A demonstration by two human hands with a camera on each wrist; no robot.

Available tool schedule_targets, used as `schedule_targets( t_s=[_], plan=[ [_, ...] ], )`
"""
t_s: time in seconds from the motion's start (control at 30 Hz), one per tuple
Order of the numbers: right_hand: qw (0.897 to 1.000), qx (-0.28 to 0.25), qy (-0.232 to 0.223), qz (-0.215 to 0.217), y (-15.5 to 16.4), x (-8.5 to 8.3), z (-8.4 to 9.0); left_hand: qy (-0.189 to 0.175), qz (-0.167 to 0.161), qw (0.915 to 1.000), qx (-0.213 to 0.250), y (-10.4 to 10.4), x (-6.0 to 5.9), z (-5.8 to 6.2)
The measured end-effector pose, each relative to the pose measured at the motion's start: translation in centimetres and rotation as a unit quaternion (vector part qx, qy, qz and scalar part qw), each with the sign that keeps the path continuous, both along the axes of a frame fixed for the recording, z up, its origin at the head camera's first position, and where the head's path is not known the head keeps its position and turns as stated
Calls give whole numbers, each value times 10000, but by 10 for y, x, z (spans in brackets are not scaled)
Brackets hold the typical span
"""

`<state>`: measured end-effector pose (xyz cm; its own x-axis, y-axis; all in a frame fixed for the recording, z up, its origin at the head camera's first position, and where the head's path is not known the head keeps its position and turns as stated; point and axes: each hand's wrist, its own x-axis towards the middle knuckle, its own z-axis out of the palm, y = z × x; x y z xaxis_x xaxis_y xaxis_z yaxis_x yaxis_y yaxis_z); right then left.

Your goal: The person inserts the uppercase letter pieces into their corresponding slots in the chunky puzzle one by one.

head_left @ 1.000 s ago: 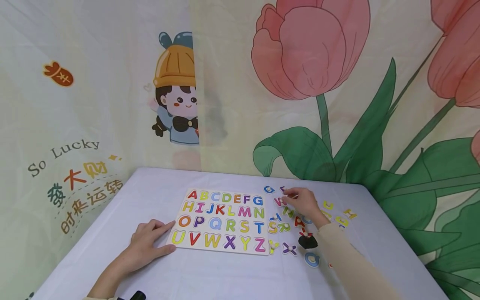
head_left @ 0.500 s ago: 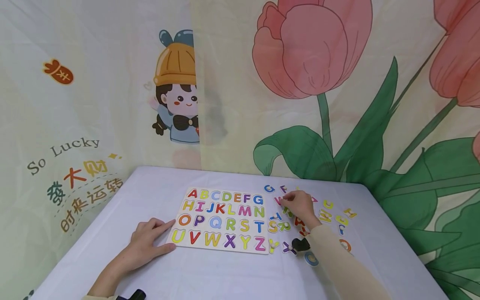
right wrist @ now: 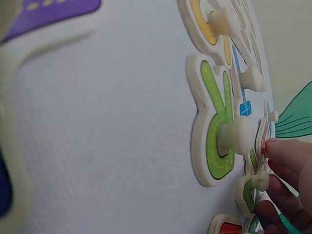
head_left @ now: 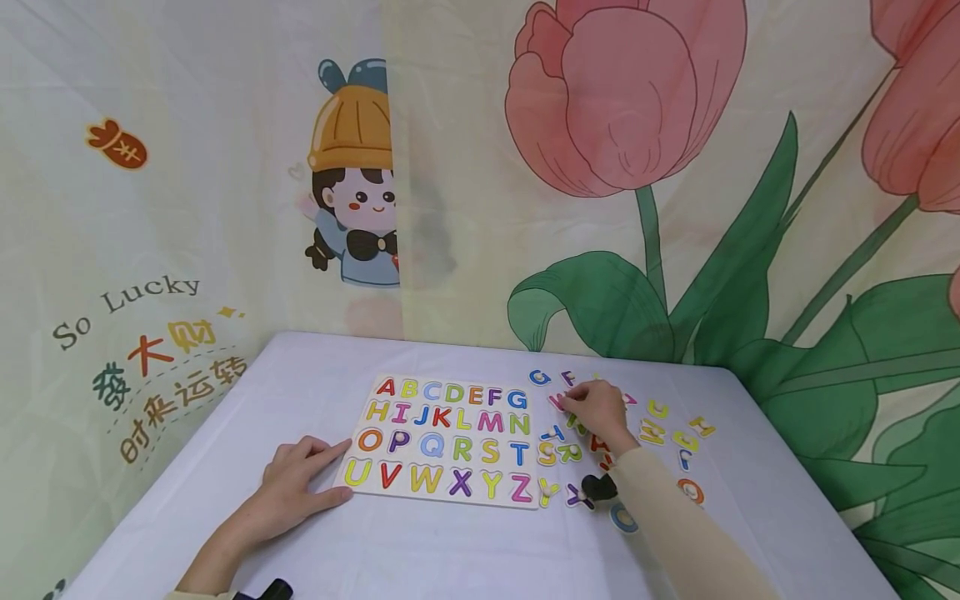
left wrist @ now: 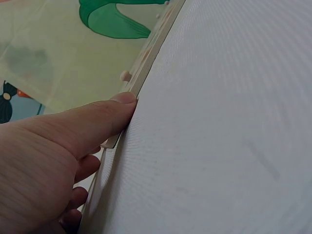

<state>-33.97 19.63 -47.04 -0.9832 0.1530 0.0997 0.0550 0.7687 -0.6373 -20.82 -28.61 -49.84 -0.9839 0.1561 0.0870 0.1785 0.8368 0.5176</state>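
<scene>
- A white tablecloth (head_left: 420, 542) covers the table; printed curtains with pink tulips (head_left: 622, 92) and a cartoon child (head_left: 352, 167) hang behind.
- Readable writing: "So Lucky" (head_left: 123, 310) on the curtain, and A to Z on the alphabet puzzle board (head_left: 446, 440).
- The left hand (head_left: 296, 487) lies flat with fingers spread, its thumb touching the board's near left corner.
- The right hand (head_left: 596, 408) pinches a pink letter piece (head_left: 557, 402) among loose letters right of the board; which letter it is cannot be made out.

I saw a tulip-printed backdrop (head_left: 622, 108), a cartoon child in an orange hat (head_left: 352, 175), and the pale surface (head_left: 420, 550).
</scene>
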Motion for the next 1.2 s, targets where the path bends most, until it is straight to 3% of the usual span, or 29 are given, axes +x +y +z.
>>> schedule_targets(
  t_s=[0.33, 0.67, 0.87, 1.03, 1.2],
  plan=[
    [9986, 16, 8, 525, 5, -5, 4, 62, -12, 10000, -39, -1, -2, -3],
    [9928, 213, -299, 1136, 3, -6, 12, 39, -11, 10000, -78, -1, -3, -4],
    [9897, 309, -271, 1371, 3, -12, 5, 115, -35, 9998, -188, -1, -2, -4],
    [9905, 243, -287, 1326, 3, -12, 0, 128, -20, 9998, -145, -2, -1, -5],
    [9951, -35, -159, 977, 1, -6, 1, 159, -64, 9998, -113, -1, -2, -4]
  ],
)
